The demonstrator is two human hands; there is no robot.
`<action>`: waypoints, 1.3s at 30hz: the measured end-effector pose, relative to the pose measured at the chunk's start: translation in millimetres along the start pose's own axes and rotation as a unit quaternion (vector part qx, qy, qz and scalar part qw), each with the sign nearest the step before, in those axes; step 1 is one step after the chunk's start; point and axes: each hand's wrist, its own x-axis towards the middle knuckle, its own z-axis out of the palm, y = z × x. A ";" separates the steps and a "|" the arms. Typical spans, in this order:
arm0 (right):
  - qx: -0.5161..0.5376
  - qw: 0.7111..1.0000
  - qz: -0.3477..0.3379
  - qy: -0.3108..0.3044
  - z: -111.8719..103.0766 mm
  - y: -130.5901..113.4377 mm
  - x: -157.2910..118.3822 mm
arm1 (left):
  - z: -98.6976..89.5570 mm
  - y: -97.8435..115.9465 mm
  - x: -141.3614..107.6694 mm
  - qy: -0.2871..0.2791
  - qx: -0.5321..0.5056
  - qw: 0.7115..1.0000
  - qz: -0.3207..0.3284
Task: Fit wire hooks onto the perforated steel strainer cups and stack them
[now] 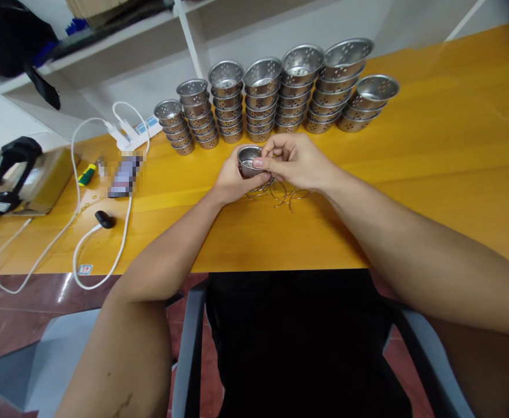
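Note:
Near the middle of the table, my left hand (232, 180) is wrapped round a small perforated metal cup (248, 159), its open top facing up. My right hand (290, 157) is at the cup's right rim, fingers curled and thumb over the rim; whatever is pinched between its fingers is too small to make out. Several thin curved metal wires (290, 198) lie on the table just below and beside both hands. Behind them, stacks of perforated metal cups (261, 98) stand in a row, with larger cups toward the right.
On the wooden table (433, 174) at the left are a phone (124, 175), a black-capped cable (105, 219), a green-yellow object (87, 175), a power strip (139, 134) and a box (54, 183) with a black strap. Shelving (150, 29) rises behind.

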 end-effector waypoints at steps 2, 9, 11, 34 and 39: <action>-0.001 1.000 -0.003 -0.001 0.2 -1.2 -0.1 | -0.5 -2.0 -0.6 -0.009 -0.003 1.000 0.001; -0.060 0.996 -0.056 0.030 -3.2 2.9 -2.0 | 2.0 -10.6 -1.1 0.008 -0.015 1.000 0.008; -0.106 0.986 -0.092 0.086 -5.3 7.0 -2.6 | 2.3 -15.3 0.0 0.017 -0.008 1.000 0.012; -0.299 0.947 -0.115 0.025 -6.4 9.2 -13.3 | 1.5 -50.1 6.9 0.018 -0.012 0.994 0.112; -0.283 0.949 -0.137 0.024 -4.8 6.0 -9.4 | 4.3 -39.2 6.5 0.004 0.012 0.992 0.129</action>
